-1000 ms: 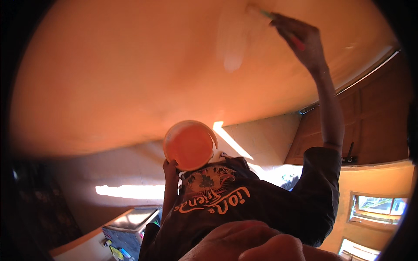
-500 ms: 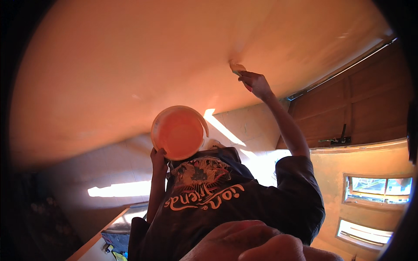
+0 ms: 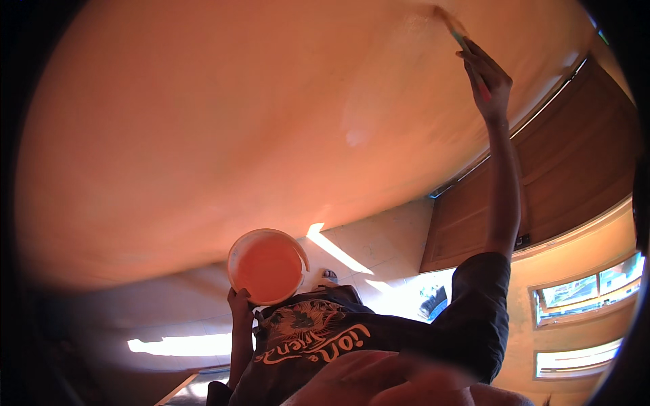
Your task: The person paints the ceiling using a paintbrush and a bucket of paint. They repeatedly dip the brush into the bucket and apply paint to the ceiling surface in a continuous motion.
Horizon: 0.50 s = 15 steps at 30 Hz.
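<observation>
My right hand [image 3: 489, 76] is raised at the upper right, its fingers wrapped round the handle of a paintbrush [image 3: 452, 28]. The brush's bristles touch the orange wall [image 3: 223, 128], where a darker, wet-looking patch shows at the tip. Low in front of my body, my left hand [image 3: 240, 302] grips the rim of a round bucket [image 3: 305, 254]. Inside the bucket is orange paint [image 3: 269, 267], seen from above. The bucket's outer side is mostly hidden.
A brown wooden door [image 3: 562, 155] stands to the right of the wall. Beyond it are windows [image 3: 575, 291] in a yellowish wall. Bright sun patches [image 3: 338, 249] lie on the tiled floor [image 3: 386, 230]. A piece of furniture [image 3: 193, 389] is partly visible at the lower left.
My right hand has moved up and to the right with the paintbrush, along the wall. The bucket and my left hand appear lower in the view.
</observation>
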Motion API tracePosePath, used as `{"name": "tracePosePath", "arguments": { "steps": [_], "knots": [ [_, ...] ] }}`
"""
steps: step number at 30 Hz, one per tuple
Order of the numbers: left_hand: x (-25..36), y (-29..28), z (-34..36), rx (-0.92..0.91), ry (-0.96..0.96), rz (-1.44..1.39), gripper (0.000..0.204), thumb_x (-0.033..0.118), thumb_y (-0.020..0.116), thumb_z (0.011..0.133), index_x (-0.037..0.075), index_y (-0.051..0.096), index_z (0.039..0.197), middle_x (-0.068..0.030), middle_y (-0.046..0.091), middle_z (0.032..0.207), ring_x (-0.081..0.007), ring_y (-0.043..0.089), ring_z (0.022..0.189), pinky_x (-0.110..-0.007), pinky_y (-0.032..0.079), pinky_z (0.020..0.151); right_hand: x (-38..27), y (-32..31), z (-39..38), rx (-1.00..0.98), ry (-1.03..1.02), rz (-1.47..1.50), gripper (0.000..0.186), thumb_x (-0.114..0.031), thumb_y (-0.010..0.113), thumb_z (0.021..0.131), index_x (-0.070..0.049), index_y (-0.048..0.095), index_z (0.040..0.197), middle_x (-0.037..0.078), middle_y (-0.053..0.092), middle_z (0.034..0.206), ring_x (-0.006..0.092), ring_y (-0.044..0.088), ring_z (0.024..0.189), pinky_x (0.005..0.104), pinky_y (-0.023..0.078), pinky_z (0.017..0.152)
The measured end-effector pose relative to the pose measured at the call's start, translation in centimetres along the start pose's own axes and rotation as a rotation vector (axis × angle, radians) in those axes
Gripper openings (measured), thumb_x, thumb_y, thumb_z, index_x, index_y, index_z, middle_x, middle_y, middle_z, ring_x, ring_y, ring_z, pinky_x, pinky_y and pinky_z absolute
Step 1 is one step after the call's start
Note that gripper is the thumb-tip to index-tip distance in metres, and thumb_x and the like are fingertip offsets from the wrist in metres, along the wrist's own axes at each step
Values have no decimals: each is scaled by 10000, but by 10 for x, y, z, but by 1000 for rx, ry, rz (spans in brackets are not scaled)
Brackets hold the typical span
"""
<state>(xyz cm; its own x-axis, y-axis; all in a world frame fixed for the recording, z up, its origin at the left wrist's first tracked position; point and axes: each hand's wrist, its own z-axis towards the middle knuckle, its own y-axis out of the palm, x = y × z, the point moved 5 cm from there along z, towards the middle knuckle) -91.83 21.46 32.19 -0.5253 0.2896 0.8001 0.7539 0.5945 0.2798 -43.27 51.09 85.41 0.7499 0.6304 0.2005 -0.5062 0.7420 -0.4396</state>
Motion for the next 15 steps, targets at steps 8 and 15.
{"name": "tracePosePath", "arguments": {
  "steps": [8, 15],
  "knots": [
    [-4, -2, -16, 32, 37, 0, 504, -13, 489, 637, -67, 522, 1137, -174, 616, 998, -301, 663, 823, -385, 582, 657, -42, 107, -173, -197, 292, 101, 264, -95, 563, 857, -30, 655, 1095, 124, 696, 1044, 266, 691, 928, 350, 557, 808],
    [64, 28, -47, -44, -7, -60, 486, 6, 510, 685, -64, 526, 1165, -161, 623, 1029, -280, 665, 858, -375, 565, 735, -97, 134, -213, -756, 132, 399, 169, -62, 627, 833, -82, 672, 995, 100, 687, 1100, 263, 682, 946, 350, 552, 806]
  ]
}}
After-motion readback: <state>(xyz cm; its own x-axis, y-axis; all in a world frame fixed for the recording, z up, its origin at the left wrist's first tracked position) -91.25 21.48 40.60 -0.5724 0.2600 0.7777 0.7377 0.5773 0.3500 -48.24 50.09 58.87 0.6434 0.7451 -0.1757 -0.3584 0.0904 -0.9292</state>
